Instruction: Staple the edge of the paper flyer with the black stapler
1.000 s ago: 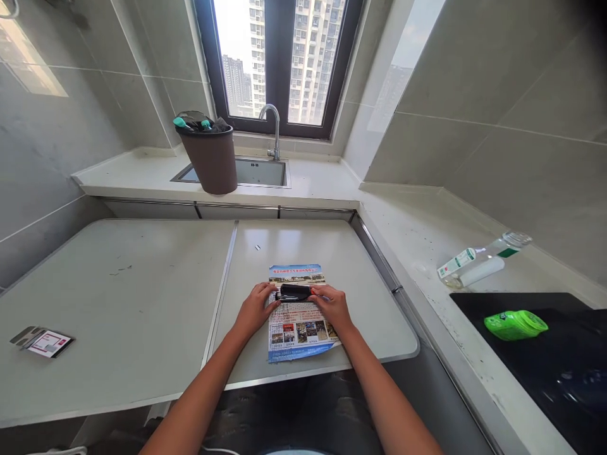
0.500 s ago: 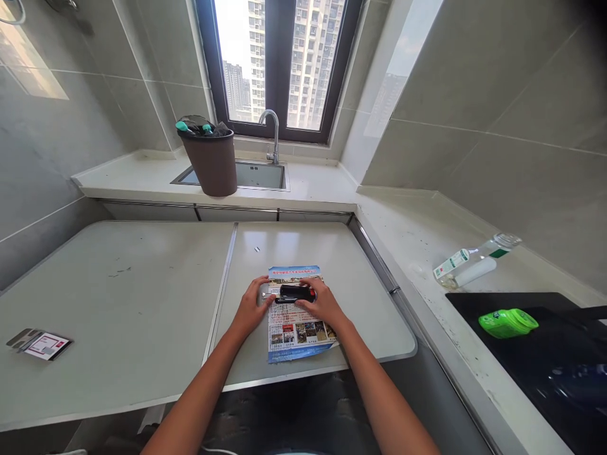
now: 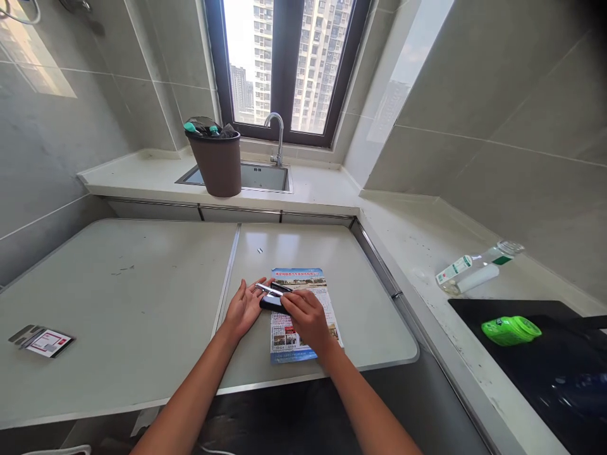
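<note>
A black stapler (image 3: 272, 304) with a silver metal strip is held tilted over a printed leaflet (image 3: 303, 357). My right hand (image 3: 308, 316) grips it from the right, fingers closed round its right end and hiding that part. Palm up, my left hand (image 3: 243, 309) lies at the stapler's other end with its fingers spread. Its fingertips reach behind the metal strip, and whether they touch it I cannot tell. Small metallic pieces (image 3: 260, 251) rest on the white table (image 3: 161, 341) beyond the leaflet.
A flat package (image 3: 45, 342) lies at the table's left. Behind, a brown bin (image 3: 218, 167) stands at the sink (image 3: 265, 178) with its faucet (image 3: 279, 136). On the right counter are a clear bottle (image 3: 478, 268) and a green container (image 3: 511, 330) on a black cooktop (image 3: 526, 373).
My left hand has turned palm up and let go of the stapler's left end. My right hand has lifted and tilted the stapler, moving it slightly left.
</note>
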Tool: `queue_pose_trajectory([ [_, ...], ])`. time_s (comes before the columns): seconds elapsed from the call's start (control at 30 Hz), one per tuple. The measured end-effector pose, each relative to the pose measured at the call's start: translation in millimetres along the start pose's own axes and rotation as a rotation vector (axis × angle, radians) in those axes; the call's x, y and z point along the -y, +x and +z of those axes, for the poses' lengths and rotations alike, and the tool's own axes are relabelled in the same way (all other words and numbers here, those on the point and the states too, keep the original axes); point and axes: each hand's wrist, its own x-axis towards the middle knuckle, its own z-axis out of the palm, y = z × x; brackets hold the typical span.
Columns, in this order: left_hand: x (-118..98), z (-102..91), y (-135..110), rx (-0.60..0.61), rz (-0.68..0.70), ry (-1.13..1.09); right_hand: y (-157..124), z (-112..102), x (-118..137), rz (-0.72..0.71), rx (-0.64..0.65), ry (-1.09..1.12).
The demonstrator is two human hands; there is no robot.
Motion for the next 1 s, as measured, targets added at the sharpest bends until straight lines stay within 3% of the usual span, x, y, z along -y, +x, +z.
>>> queue_pose_trajectory([
  [0.2, -5.7, -2.3, -4.4, -0.007, -0.036, -0.086, -17.3, 9.6, 9.0, -0.183, 0.122, -0.134],
  [0.3, -4.5, -3.6, -2.8, -0.049, -0.047, -0.130, -20.0, 7.6, 8.0, -0.173, 0.114, -0.146],
  [0.47, 0.3, -6.9, 4.4, -0.160, -0.020, -0.205, -19.9, 1.9, 6.9, 0.041, -0.055, -0.132],
  [0.57, -0.2, -8.5, 5.4, -0.193, -0.002, -0.194, -16.7, 2.1, -1.6, 0.301, -0.237, -0.116],
  [0.67, -4.0, -8.1, 1.0, -0.121, 0.019, -0.171, -15.2, 5.4, -19.6, 0.616, -0.298, -0.028],
  [0.73, -7.1, -5.9, -3.6, -0.030, 0.030, -0.150, -17.4, 8.8, -32.8, 0.744, -0.290, 0.038],
  [0.83, -9.5, -0.3, -8.7, 0.030, 0.037, -0.105, -23.9, 14.6, -46.6, 0.844, -0.265, 0.103],
  [1.0, -7.4, 6.3, -8.4, -0.080, 0.003, -0.121, -30.9, 17.9, -56.0, 0.802, -0.244, 0.146],
])
